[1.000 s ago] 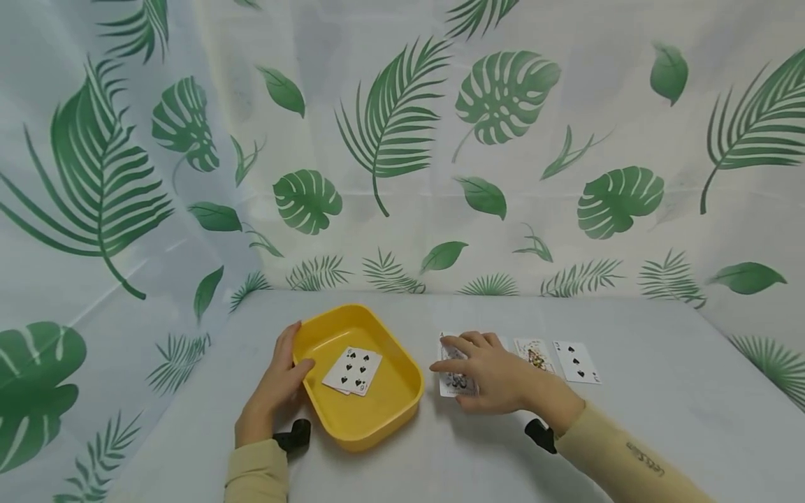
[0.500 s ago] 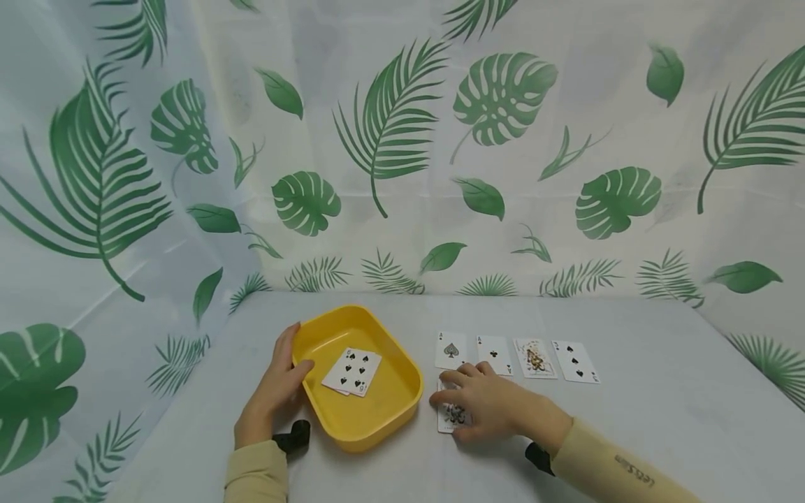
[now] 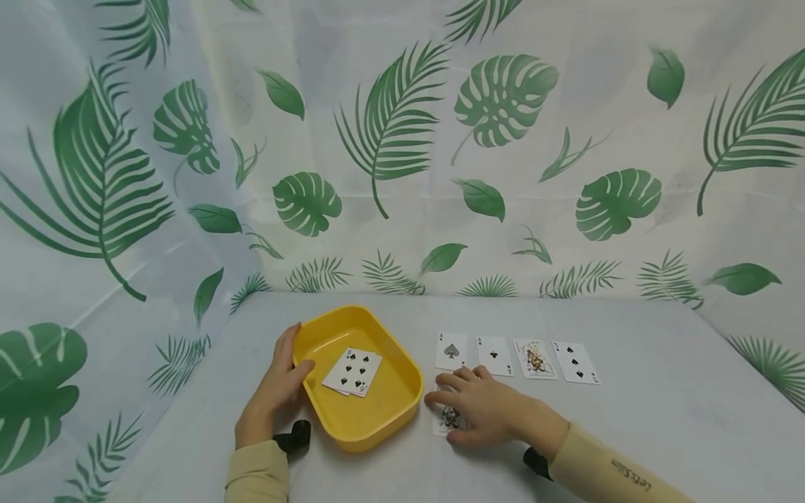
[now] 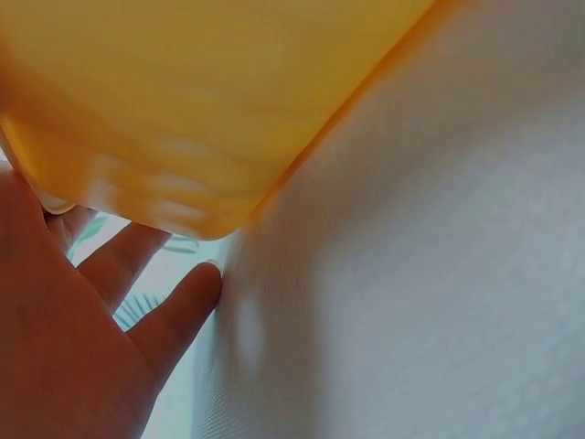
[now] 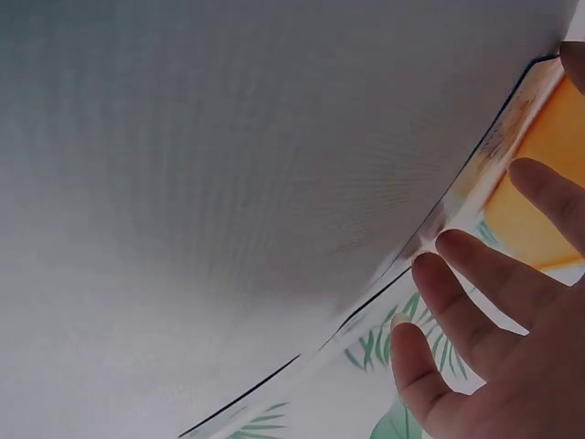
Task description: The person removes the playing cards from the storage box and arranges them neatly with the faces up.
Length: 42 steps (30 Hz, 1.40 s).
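Observation:
My left hand (image 3: 277, 388) grips the left side of a yellow plastic tray (image 3: 396, 416), its thumb over the rim and its fingers along the outer wall. In the left wrist view some fingers (image 4: 183, 320) stand apart from the tray's underside. Two overlapping playing cards lie in it, a six of spades (image 3: 352, 370) on top. Right of the tray, my right hand (image 3: 484, 405) spreads its fingers over a joker card (image 3: 449, 417) on the table. The fingertips sit at that card's upper and left parts, the thumb near its lower edge; the hand hides part of it.
Behind the right hand runs a row of face-up cards: an ace of spades (image 3: 451, 349), an ace of clubs (image 3: 494, 355), a coloured joker (image 3: 535, 358) and a three of spades (image 3: 575, 362). A leaf-patterned curtain (image 3: 402, 230) backs the white table.
My right hand has brought the joker card from over the ace of spades toward me, to below it, uncovering the row. The left hand and tray have stayed put.

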### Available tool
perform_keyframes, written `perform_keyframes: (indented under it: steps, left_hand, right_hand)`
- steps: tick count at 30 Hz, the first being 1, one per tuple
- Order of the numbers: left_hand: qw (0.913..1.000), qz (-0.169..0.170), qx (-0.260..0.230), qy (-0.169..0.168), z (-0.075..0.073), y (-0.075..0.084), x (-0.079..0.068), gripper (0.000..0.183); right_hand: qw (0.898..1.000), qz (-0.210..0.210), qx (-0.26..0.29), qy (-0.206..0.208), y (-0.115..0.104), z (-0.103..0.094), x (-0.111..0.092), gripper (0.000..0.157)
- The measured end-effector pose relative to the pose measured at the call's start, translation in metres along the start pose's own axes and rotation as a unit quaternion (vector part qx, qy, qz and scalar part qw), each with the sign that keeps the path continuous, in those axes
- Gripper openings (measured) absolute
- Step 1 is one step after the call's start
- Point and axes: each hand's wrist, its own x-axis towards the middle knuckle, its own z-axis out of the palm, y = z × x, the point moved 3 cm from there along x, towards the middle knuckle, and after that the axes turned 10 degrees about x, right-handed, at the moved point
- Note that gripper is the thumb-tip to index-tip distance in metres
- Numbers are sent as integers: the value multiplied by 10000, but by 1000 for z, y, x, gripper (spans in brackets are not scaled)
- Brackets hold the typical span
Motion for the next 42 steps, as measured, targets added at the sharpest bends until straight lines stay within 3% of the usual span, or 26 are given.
perform_keyframes:
  steps: [7, 16, 25, 37, 42]
  left_hand:
    - [9999, -126, 46, -22, -1, -1, 0, 81]
    - [9998, -176, 66, -65, -3, -3, 0, 81]
    - [9998, -169, 121, -37, -4, -5, 0, 81]
    - [9999, -75, -105, 13, -1, -2, 0, 82]
    - [9999, -45, -96, 36, 0, 0, -1, 81]
  right_hand:
    - [9989, 193, 172, 399, 4, -15, -2, 60]
    - [9959, 77, -150, 888, 5, -38, 0, 61]
    - [9856, -132, -516, 1606, 0, -70, 12, 63]
    - [9839, -239, -331, 1738, -34, -84, 49, 64]
    - [9862, -198, -349, 1605, -48, -87, 70, 65]
